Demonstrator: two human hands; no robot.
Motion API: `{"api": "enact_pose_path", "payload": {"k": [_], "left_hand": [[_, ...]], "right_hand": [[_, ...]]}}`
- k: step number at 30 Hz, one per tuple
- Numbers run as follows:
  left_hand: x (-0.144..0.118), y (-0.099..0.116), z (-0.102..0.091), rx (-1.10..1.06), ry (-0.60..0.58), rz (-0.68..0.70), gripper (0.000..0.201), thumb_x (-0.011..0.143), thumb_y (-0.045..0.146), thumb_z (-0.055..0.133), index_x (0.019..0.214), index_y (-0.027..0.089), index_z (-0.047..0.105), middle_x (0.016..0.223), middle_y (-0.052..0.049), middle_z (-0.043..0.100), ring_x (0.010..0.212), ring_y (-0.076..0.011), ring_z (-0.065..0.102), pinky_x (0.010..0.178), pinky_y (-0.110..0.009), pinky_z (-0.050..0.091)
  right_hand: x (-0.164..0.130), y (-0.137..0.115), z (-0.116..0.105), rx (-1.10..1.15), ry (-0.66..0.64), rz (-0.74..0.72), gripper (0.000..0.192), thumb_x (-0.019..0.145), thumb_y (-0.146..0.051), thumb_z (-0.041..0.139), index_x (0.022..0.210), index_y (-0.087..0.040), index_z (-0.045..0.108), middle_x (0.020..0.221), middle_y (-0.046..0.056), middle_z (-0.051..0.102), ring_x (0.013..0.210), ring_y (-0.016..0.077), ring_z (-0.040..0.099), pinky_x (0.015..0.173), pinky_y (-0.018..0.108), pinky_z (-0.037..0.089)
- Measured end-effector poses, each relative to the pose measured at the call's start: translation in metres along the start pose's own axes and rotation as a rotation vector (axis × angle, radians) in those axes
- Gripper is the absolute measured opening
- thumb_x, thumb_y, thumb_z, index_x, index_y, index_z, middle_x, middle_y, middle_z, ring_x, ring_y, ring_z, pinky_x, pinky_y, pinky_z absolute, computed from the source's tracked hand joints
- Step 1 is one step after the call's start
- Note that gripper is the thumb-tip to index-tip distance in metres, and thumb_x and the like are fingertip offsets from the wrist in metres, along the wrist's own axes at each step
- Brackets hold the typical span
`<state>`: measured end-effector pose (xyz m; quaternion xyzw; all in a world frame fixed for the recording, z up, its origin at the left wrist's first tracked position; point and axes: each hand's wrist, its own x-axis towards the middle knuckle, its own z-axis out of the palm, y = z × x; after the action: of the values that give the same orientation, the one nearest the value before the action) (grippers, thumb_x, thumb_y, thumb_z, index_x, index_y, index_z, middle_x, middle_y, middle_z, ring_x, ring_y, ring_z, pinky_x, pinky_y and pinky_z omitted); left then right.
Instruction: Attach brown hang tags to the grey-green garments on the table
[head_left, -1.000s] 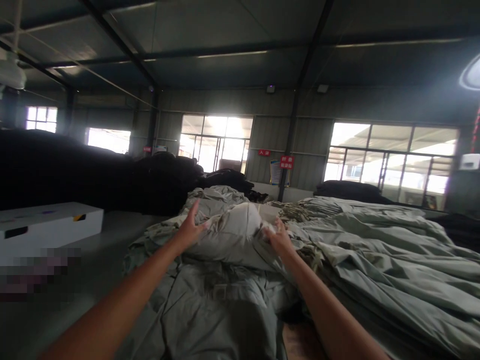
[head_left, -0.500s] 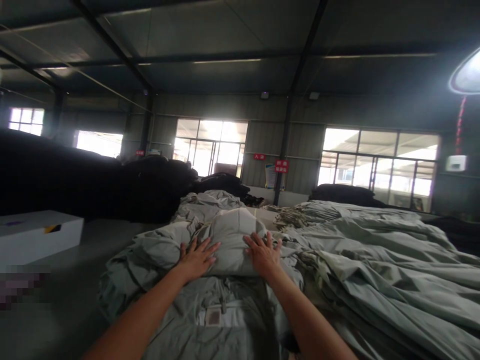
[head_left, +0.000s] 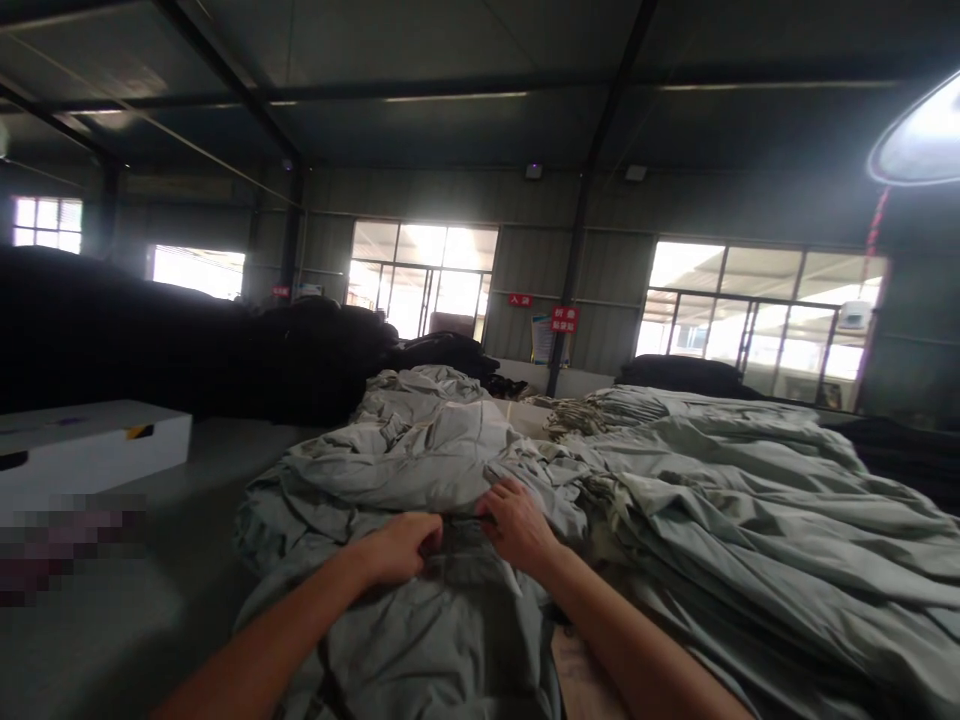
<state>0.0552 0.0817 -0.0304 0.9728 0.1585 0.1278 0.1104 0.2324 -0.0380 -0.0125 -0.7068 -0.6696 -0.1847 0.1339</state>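
where both fists bunch it, soft creased grey-green garment, rumpled folds

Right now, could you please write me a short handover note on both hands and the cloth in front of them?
Left hand: closed on a fold of the grey-green garment at its near edge.
Right hand: fingers curled into the same cloth beside it.
Garment lies on top of the heap of like cloth, crumpled beyond the hands.
Done: both grips taken. Left: it is not yet flat or folded.
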Motion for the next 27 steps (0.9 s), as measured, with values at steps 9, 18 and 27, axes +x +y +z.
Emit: {"api": "enact_pose_path", "payload": {"k": [9,18,27], "left_hand": [[-0.017,0.002,0.008,-0.059,0.005,-0.089,0.026,0.06,0.014,0.06,0.085,0.02,0.055,0.092,0.0,0.059,0.083,-0.0157,0.053,0.068,-0.021,0.037],[0.03,-0.003,0.035,-0.265,0.371,-0.311,0.015,0.078,0.024,0.048,0.072,0.016,0.06,0.075,-0.003,0.064,0.074,-0.0154,0.056,0.065,-0.023,0.035],[0.028,-0.019,0.05,-0.43,0.433,-0.338,0.016,0.081,0.02,0.039,0.077,0.017,0.054,0.063,0.003,0.058,0.055,-0.0118,0.054,0.055,-0.021,0.038]], "right_hand": [[-0.044,-0.019,0.011,0.068,-0.069,0.012,0.015,0.074,-0.018,0.054,0.085,-0.019,0.064,0.09,0.005,0.063,0.092,0.0207,0.052,0.08,0.029,0.037],[-0.049,-0.03,0.009,0.078,-0.037,-0.021,0.02,0.084,-0.022,0.052,0.097,-0.026,0.066,0.099,0.002,0.062,0.099,0.0192,0.045,0.087,0.032,0.034],[-0.036,-0.041,0.026,0.003,-0.073,0.034,0.04,0.087,-0.033,0.047,0.126,-0.04,0.047,0.124,-0.001,0.052,0.114,0.0251,0.034,0.095,0.043,0.023]]}}
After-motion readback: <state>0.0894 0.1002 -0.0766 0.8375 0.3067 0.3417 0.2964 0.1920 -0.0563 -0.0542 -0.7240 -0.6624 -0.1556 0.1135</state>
